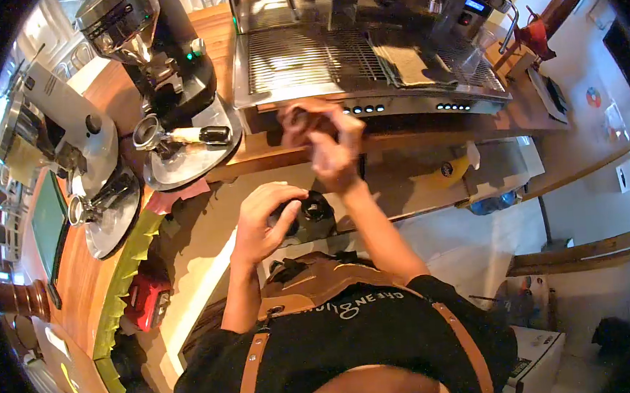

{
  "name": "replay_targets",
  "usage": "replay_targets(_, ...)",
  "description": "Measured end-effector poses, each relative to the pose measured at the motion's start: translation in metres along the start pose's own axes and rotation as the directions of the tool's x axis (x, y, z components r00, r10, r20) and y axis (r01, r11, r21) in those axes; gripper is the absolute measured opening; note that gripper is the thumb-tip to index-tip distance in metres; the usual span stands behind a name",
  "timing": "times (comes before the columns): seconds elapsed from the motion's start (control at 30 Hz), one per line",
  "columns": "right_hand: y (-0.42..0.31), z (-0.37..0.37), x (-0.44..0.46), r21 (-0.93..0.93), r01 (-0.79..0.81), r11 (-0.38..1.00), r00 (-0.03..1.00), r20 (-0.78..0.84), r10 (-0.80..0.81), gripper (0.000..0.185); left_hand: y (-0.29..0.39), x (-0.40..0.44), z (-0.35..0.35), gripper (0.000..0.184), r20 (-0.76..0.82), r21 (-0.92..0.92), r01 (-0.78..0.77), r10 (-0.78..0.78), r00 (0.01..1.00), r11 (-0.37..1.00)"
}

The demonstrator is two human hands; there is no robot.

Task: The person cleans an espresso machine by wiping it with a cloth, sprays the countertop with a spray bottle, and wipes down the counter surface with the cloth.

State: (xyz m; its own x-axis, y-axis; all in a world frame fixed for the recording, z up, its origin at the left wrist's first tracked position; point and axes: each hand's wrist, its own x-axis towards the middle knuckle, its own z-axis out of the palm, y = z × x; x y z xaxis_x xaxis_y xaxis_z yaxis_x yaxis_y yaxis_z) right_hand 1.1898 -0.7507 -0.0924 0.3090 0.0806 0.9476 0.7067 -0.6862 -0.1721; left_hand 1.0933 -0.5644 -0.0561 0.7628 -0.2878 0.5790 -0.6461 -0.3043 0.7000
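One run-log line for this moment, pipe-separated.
left hand: by dark object, hold unclear | right hand: blurred, near espresso machine front, contents unclear | cloth: on drip tray

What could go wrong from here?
The right hand, motion-blurred, is near the lit buttons and might press one accidentally. The portafilter handle reaches near the edge of the metal tray, so an arm might knock it. The left hand is at a dark object; the grip is unclear, so it might slip.

The right hand [336, 147] looks blurred in warm, uneven light.
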Motion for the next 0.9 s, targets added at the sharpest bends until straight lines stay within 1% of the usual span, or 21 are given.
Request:
replay_targets(0.03, 0.009, -0.011, 0.0, -0.162, -0.012, 0.987, 1.0, -0.03, 0.007, 0.02, -0.003, -0.002, -0.007, 0.014, -0.003, 0.001, -0.005, 0.005, 1.0, 1.0)
replay_targets(0.07, 0.025, -0.021, 0.0, -0.182, -0.091, 0.979, 0.993, -0.092, 0.076, 0.02, -0.006, -0.007, -0.014, 0.014, -0.023, -0.004, -0.015, 0.014, 1.0, 1.0)
replay_targets(0.1, 0.045, -0.034, -0.002, -0.151, -0.235, 0.96, 0.955, -0.221, 0.199, 0.02, -0.009, -0.016, -0.021, 0.014, -0.048, -0.01, -0.016, 0.015, 0.999, 1.0)
replay_targets(0.13, 0.061, -0.046, -0.001, -0.117, -0.347, 0.931, 0.895, -0.338, 0.291, 0.02, -0.014, -0.026, -0.027, 0.012, -0.088, 0.008, 0.031, -0.03, 0.996, 0.999)
replay_targets(0.17, 0.068, -0.051, 0.004, -0.133, -0.416, 0.9, 0.847, -0.418, 0.329, 0.02, -0.018, -0.035, -0.034, 0.012, -0.12, 0.012, 0.04, -0.039, 0.992, 0.999)
replay_targets(0.2, 0.061, -0.049, 0.011, -0.179, -0.433, 0.884, 0.839, -0.439, 0.322, 0.021, -0.022, -0.043, -0.038, 0.011, -0.152, -0.058, 0.157, -0.165, 0.975, 0.986)
replay_targets(0.23, 0.043, -0.045, 0.021, -0.247, -0.397, 0.884, 0.871, -0.404, 0.278, 0.027, -0.025, -0.051, -0.041, 0.011, -0.169, -0.133, 0.269, -0.289, 0.942, 0.954)
replay_targets(0.3, -0.001, -0.01, 0.029, -0.3, -0.221, 0.928, 0.967, -0.189, 0.169, 0.032, -0.028, -0.054, -0.044, 0.01, -0.204, -0.15, 0.285, -0.311, 0.928, 0.947)
replay_targets(0.37, -0.051, 0.019, 0.044, -0.145, -0.04, 0.989, 0.996, 0.075, 0.051, 0.032, -0.027, -0.05, -0.048, 0.01, -0.139, -0.137, 0.238, -0.256, 0.957, 0.962)
replay_targets(0.4, -0.065, 0.032, 0.051, -0.074, 0.02, 0.997, 0.989, 0.148, -0.009, 0.031, -0.029, -0.048, -0.051, 0.012, -0.097, -0.101, 0.176, -0.186, 0.978, 0.979)
replay_targets(0.43, -0.073, 0.041, 0.058, 0.001, 0.076, 0.997, 0.974, 0.215, -0.075, 0.031, -0.029, -0.045, -0.054, 0.012, -0.101, -0.106, 0.175, -0.186, 0.977, 0.979)
replay_targets(0.5, -0.077, 0.041, 0.075, -0.045, 0.11, 0.993, 0.964, 0.249, -0.095, 0.031, -0.028, -0.036, -0.062, 0.015, -0.085, -0.095, 0.065, -0.073, 0.994, 0.993)
replay_targets(0.53, -0.079, 0.038, 0.082, -0.025, 0.076, 0.997, 0.964, 0.258, -0.067, 0.029, -0.031, -0.033, -0.067, 0.025, -0.073, -0.103, 0.036, -0.043, 0.996, 0.994)
replay_targets(0.57, -0.082, 0.035, 0.085, -0.003, 0.045, 0.999, 0.961, 0.273, -0.042, 0.028, -0.027, -0.024, -0.069, 0.033, -0.141, -0.053, -0.007, 0.0, 0.99, 0.999)
replay_targets(0.6, -0.085, 0.033, 0.086, -0.008, 0.0, 1.0, 0.94, 0.34, 0.003, 0.032, -0.019, -0.012, -0.07, 0.041, -0.204, -0.001, -0.041, 0.04, 0.978, 0.999)
replay_targets(0.63, -0.091, 0.033, 0.087, 0.002, 0.01, 1.0, 0.935, 0.354, -0.01, 0.032, -0.018, -0.001, -0.07, 0.057, -0.15, 0.003, -0.069, 0.069, 0.986, 0.998)
replay_targets(0.7, -0.101, 0.034, 0.089, 0.079, -0.085, 0.993, 0.934, 0.354, 0.052, 0.042, -0.026, 0.02, -0.053, 0.075, -0.077, 0.016, -0.123, 0.124, 0.989, 0.992)
replay_targets(0.77, -0.104, 0.016, 0.098, 0.13, -0.271, 0.954, 0.887, 0.417, 0.196, 0.053, -0.026, 0.037, -0.035, 0.079, -0.112, 0.07, -0.097, 0.105, 0.988, 0.993)
replay_targets(0.83, -0.1, -0.008, 0.093, 0.113, -0.298, 0.948, 0.916, 0.312, 0.251, 0.055, -0.037, 0.058, -0.029, 0.079, -0.235, -0.039, -0.065, 0.055, 0.971, 0.997)
replay_targets(0.87, -0.093, -0.021, 0.085, 0.134, -0.324, 0.936, 0.918, 0.283, 0.277, 0.05, -0.043, 0.071, -0.029, 0.077, -0.273, -0.154, -0.072, 0.027, 0.961, 0.985)
replay_targets(0.9, -0.087, -0.035, 0.075, 0.158, -0.355, 0.922, 0.916, 0.257, 0.308, 0.047, -0.052, 0.084, -0.028, 0.076, -0.302, -0.198, -0.075, 0.012, 0.953, 0.977)
